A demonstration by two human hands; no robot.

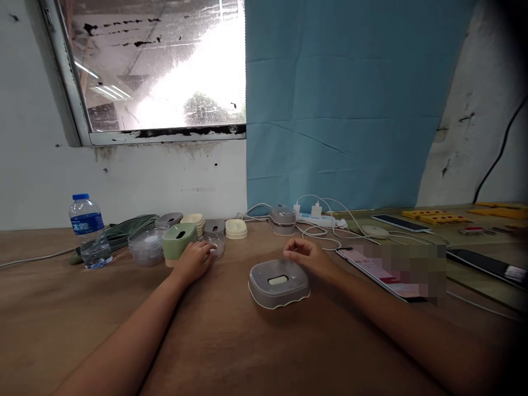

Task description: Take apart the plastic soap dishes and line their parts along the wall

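Note:
My left hand [193, 259] reaches beside a green box [178, 242] with a dark oval slot. Its fingers stretch over the left edge of a small clear plastic container [218, 248]; whether they grip it cannot be made out. Closer to me stands a grey box [279, 286] with rounded corners, an oval slot in its top and a wavy pale rim along the bottom. Just behind its right corner hovers my right hand [308, 257], fingers loosely curled, thumb apart from them, nothing visible in between.
Clear plastic containers [145, 250], cream lids [236, 229] and grey parts [214, 226] stand at the back left, near a water bottle [88, 234]. Another grey box [282, 220] is beside a power strip [317, 219] with cables. A phone [371, 269] lies to the right.

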